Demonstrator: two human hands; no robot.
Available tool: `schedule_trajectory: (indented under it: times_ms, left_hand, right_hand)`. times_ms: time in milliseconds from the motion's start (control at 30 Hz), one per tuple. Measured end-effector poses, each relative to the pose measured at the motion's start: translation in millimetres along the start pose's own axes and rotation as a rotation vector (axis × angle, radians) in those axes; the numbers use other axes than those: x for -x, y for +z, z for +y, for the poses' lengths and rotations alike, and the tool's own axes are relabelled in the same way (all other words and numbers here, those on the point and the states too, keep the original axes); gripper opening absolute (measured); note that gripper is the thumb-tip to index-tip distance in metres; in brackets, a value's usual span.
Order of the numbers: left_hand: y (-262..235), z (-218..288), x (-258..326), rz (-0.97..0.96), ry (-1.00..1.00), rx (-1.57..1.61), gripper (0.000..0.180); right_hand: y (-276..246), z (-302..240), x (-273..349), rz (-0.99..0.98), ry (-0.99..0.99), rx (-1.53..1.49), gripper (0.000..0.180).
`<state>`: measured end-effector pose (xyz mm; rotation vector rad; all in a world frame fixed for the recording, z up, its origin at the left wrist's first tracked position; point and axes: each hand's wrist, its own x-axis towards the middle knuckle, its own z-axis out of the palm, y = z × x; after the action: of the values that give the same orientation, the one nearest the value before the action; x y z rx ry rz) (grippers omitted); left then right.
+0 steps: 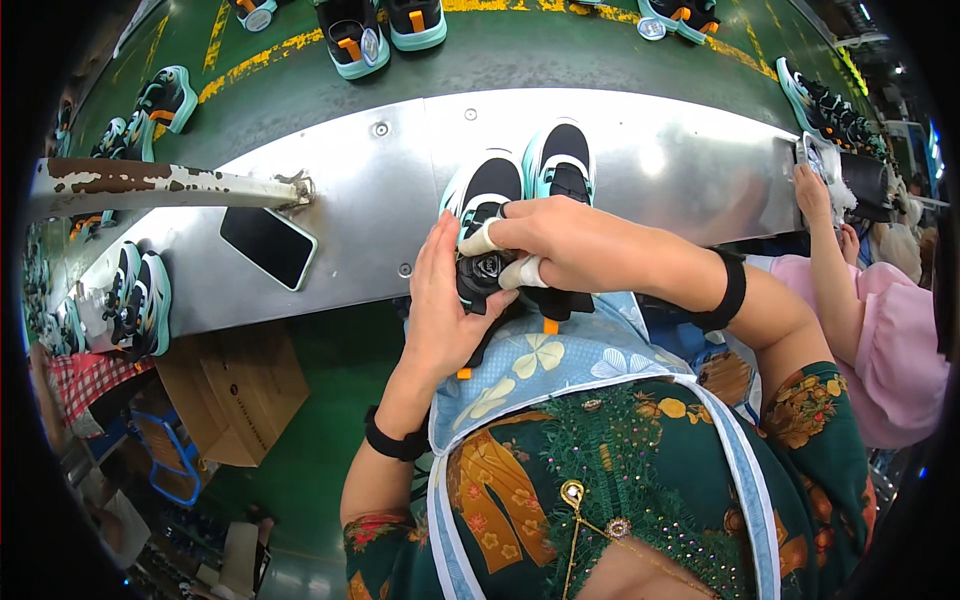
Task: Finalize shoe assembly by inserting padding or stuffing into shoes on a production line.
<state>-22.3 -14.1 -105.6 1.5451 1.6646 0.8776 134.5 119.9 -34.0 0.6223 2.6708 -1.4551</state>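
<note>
A pair of black and white sneakers with mint-green soles stands on the metal bench in front of me, toes pointing away. My left hand [440, 305] is wrapped along the outer side of the left sneaker [497, 178], its thumb by the heel opening. My right hand [555, 240], with white covers on two fingers, pinches at the same sneaker's tongue, beside a round dark emblem [488, 266]. What lies under those fingertips is partly hidden. The right sneaker [560, 155] stands close alongside, its rear part covered by my right hand and forearm.
A phone [268, 246] lies on the metal bench [370, 170], near a chipped metal bar [160, 187]. More sneakers [150, 300] stand at the left end, others beyond the bench. A cardboard box [235, 390] sits below left. A person in pink [875, 330] works at the right.
</note>
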Motion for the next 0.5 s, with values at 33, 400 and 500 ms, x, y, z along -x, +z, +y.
schedule_trajectory:
  times_ms: [33, 400, 500]
  left_hand:
    - [0, 1, 2, 0.013, 0.005, 0.006, 0.088]
    - [3, 5, 21, 0.062, 0.020, 0.001, 0.086]
    - [1, 10, 21, 0.041, 0.008, -0.040, 0.087]
  right_hand:
    - [2, -6, 2, 0.057, -0.015, 0.041, 0.029]
    - [19, -15, 6, 0.207, -0.204, 0.474, 0.021]
    - [24, -16, 9, 0.204, -0.196, 0.411, 0.020]
